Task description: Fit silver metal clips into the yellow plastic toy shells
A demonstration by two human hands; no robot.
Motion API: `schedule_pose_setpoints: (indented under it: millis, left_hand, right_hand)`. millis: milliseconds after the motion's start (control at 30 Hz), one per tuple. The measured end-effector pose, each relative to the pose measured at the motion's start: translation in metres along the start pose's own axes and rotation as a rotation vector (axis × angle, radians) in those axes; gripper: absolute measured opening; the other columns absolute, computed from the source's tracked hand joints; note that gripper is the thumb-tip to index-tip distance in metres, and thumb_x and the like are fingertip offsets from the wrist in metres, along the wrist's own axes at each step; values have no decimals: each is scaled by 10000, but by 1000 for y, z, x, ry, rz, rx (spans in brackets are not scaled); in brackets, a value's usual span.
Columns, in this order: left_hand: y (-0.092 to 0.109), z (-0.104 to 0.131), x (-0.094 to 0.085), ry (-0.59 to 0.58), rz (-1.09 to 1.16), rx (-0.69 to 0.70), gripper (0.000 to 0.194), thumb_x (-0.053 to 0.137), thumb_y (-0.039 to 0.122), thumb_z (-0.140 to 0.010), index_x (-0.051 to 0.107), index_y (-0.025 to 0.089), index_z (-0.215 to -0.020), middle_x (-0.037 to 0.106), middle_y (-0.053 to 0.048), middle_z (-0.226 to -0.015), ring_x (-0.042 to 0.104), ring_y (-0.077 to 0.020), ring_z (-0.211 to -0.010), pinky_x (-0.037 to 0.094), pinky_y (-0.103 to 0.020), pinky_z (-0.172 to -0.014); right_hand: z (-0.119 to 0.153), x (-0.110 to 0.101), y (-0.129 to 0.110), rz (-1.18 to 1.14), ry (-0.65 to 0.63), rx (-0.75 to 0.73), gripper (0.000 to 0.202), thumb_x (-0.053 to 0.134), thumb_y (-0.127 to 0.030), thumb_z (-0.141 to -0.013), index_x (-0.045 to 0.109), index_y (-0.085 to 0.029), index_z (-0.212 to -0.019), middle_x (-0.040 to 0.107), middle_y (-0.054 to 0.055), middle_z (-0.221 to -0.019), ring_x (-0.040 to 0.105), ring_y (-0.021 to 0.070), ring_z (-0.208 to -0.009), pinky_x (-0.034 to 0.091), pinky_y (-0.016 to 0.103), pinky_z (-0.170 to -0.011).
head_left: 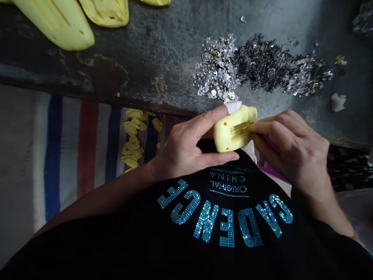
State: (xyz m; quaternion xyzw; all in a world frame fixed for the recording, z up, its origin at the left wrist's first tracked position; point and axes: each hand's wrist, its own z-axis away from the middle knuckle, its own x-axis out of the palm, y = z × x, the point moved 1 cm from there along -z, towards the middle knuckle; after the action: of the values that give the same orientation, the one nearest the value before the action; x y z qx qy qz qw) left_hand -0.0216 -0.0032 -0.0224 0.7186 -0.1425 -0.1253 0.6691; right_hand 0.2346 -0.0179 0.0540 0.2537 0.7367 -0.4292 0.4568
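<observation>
A small yellow plastic casing (pixel 223 136) is held just beyond the near edge of the dark workbench (pixel 163 46), above the front of a black shirt (pixel 131 237), with its long recess (pixel 239 133) turned up to view. It is gripped from its left side by the left hand (pixel 188 146), the fingers and thumb being spread around its edges; one fingertip is wrapped in a white covering (pixel 233 107). The recess's right end is met by the right hand (pixel 294 147), whose thumb and forefinger are pinched together; whether a small piece is held between them cannot be told. Beyond the casing, a heap of shiny metal pieces (pixel 218 66) is spread on the workbench, joined on its right by a darker heap (pixel 260 62). Farther off to the casing's left, larger yellow parts (pixel 58 23) are laid on the workbench. Lower on that side, small yellow parts (pixel 132 144) are scattered on a striped sheet (pixel 87 144).
</observation>
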Motion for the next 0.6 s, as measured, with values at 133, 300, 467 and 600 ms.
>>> schedule_pose_setpoints:
  millis: [133,300,467,600]
  left_hand:
    - [-2,-1,0,-9,-19,-33,954,1056,257,-742,714,302,-1631,710,8,-1680,681,-424,-1549,548,-515,-1381]
    - [-4,-1,0,31,41,-74,971,1080,248,-697,739,280,-1606,723,-19,-1668,714,-433,-1505,560,-521,-1371]
    - [-4,0,1,24,50,-15,959,1055,234,-734,720,316,-1628,701,14,-1692,692,-417,-1534,568,-500,-1364]
    - [-8,1,-1,22,36,36,977,1068,252,-723,717,358,-1628,688,31,-1706,668,-417,-1567,583,-493,-1352]
  right_hand:
    - [2,1,-3,-46,42,30,217,734,-166,-1084,787,-342,-1200,849,45,-1059,773,277,-927,641,453,-832]
    - [10,4,-2,-140,187,46,338,774,-102,-1037,795,-366,-1248,868,12,-1049,812,262,-917,647,440,-816]
    - [16,11,1,-63,210,41,307,766,-134,-1050,814,-348,-1265,879,39,-1119,800,261,-892,655,454,-809]
    - [19,16,0,-20,207,-10,396,745,-137,-1066,783,-393,-1366,877,46,-1166,795,271,-909,655,480,-823]
